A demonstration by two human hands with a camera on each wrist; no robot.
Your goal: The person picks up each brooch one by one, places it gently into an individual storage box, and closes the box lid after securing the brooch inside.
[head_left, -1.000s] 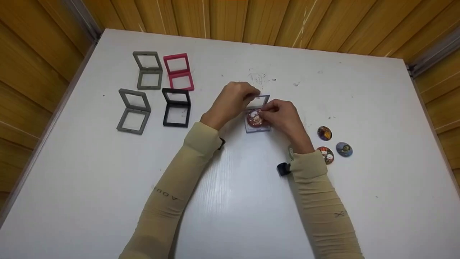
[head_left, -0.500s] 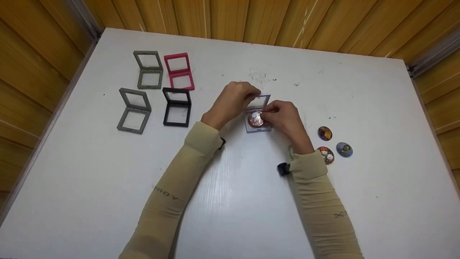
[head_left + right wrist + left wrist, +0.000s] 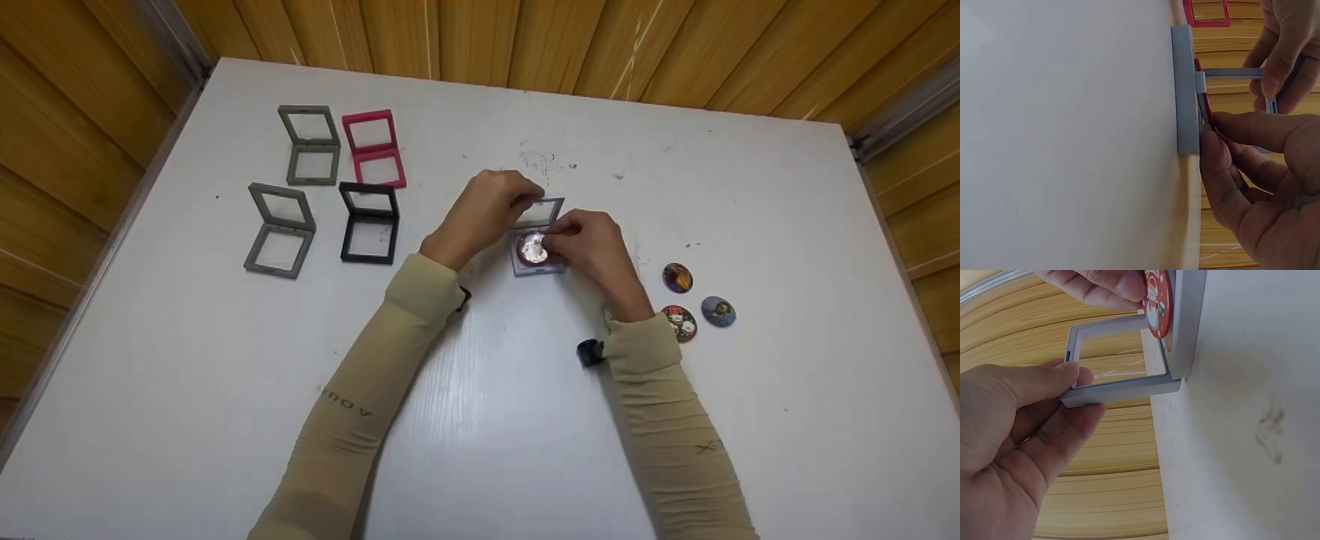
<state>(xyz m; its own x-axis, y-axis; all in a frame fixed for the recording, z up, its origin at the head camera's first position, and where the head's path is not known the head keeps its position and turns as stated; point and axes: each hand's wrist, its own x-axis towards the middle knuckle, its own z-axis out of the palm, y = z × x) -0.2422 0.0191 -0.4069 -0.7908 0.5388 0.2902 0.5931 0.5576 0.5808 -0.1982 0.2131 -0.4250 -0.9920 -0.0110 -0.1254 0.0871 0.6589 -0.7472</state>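
The left hand (image 3: 484,208) pinches the raised lid (image 3: 1123,390) of one pale grey frame (image 3: 528,272); just beside it, the right hand (image 3: 594,241) pinches one badge (image 3: 529,250) by its edge, slightly tilted at the frame's base (image 3: 1186,93). Four other frames (image 3: 373,217) stand open left of both hands; three loose badges (image 3: 718,311) lie right. The held badge is glossy red, with white printing.

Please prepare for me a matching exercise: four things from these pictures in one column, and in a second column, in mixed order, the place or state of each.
1. left hand
2. right hand
3. black case
4. blue badge

A. pinches the red badge
B. rightmost of the badges
C. grips the raised lid
D. open, just below the pink case in the head view

Pairs: 1-C, 2-A, 3-D, 4-B
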